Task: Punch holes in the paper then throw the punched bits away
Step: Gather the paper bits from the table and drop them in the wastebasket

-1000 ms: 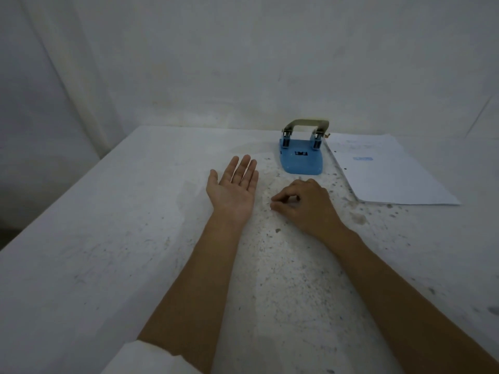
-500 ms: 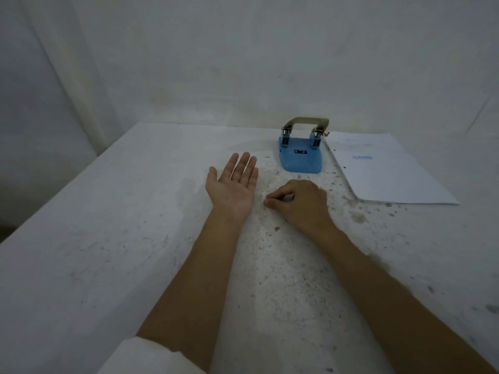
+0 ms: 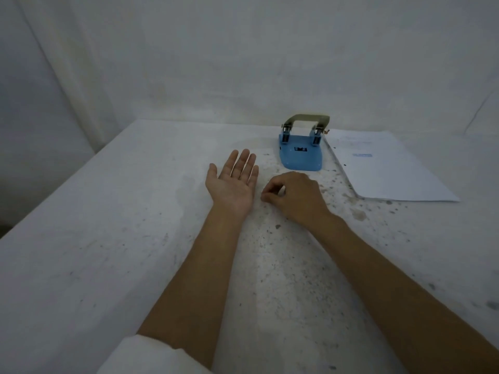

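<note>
A blue hole punch (image 3: 301, 155) with a grey lever stands on the white table (image 3: 108, 238), near the far edge. White paper (image 3: 388, 171) lies flat just right of it. My left hand (image 3: 233, 182) rests palm up and flat, fingers together, left of the punch. My right hand (image 3: 295, 195) is beside it, knuckles up, thumb and forefinger pinched together on the table close to the left palm's edge. Whether a punched bit is between the fingertips is too small to tell. Small dark specks (image 3: 337, 182) lie scattered on the table near the punch.
A white wall or cloth backdrop (image 3: 243, 63) rises behind the table. The table's left edge (image 3: 54, 190) runs diagonally toward me. A white sleeve (image 3: 151, 357) shows at the bottom.
My right hand has slid a little to the left, toward the open left palm, with the fingertips staying pinched. The left hand, punch and paper have kept their places.
</note>
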